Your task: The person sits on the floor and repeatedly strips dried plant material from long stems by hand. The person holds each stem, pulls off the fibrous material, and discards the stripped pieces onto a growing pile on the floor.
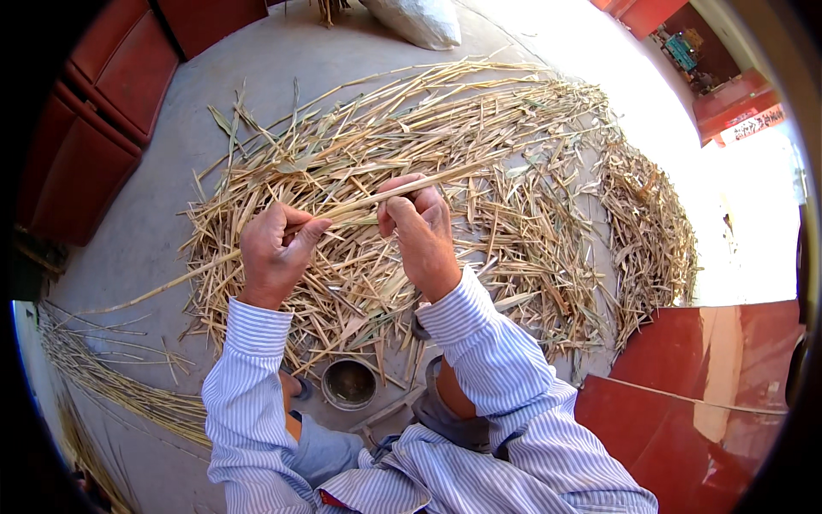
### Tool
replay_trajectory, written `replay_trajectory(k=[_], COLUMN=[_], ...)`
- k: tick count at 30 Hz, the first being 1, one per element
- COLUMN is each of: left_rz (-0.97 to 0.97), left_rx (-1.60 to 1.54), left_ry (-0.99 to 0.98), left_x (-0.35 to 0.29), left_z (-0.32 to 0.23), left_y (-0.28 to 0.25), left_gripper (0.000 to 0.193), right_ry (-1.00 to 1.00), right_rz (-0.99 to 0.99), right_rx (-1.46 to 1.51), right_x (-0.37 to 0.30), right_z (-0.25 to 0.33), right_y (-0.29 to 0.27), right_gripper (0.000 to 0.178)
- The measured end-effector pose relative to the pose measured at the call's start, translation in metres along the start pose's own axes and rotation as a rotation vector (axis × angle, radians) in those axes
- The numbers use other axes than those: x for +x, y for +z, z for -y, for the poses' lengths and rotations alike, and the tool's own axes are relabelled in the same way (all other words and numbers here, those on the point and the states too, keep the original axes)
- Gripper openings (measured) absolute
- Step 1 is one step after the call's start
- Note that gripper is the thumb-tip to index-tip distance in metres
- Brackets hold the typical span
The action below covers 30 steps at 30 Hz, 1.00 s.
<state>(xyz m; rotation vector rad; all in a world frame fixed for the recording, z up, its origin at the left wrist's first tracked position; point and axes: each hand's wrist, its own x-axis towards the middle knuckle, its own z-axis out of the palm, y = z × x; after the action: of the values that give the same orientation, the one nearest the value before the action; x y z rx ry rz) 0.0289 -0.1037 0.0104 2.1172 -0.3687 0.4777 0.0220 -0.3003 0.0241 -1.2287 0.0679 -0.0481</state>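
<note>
A long, straw-coloured reed stalk [360, 205] runs slantwise across both hands, its thin end trailing down to the left and its leafy end reaching up to the right. My left hand [278, 248] is closed on it, thumb and forefinger pinched together. A short way to the right, my right hand [421, 231] grips the same stalk between thumb and curled fingers. Beneath both hands spreads a wide heap of dry husks and leaves [360, 291]. Where the stalk lies over this heap at the upper right, its tip blends in and is hard to make out.
A metal bowl [349, 383] with dark contents stands by my feet. Long thin stalks [120, 385] lie in a bundle at left. A second husk pile [646, 231] is at right, near a red panel [685, 403]. Red cabinets [103, 128] and a white sack [419, 21] stand farther off.
</note>
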Motion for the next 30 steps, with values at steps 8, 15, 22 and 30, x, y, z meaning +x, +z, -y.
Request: replay_trajectory(k=[8, 15, 22, 30], left_rz=[0.071, 0.063, 0.114, 0.114], left_rx=[-0.013, -0.072, 0.172, 0.037], left_ry=[-0.042, -0.025, -0.005, -0.131], left_x=[0.004, 0.010, 0.018, 0.016], left_z=[-0.041, -0.063, -0.020, 0.005], left_y=[-0.026, -0.055, -0.046, -0.029], left_gripper=[0.028, 0.029, 0.035, 0.032], right_ry=[-0.321, 0.037, -0.071, -0.077], right_rz=[0.093, -0.011, 0.028, 0.025], right_rx=[-0.139, -0.351, 0.061, -0.012], right_x=[0.001, 0.018, 0.007, 0.008], right_z=[-0.002, -0.018, 0.024, 0.019], right_y=[-0.008, -0.021, -0.035, -0.044], right_gripper=[0.009, 0.006, 0.028, 0.017])
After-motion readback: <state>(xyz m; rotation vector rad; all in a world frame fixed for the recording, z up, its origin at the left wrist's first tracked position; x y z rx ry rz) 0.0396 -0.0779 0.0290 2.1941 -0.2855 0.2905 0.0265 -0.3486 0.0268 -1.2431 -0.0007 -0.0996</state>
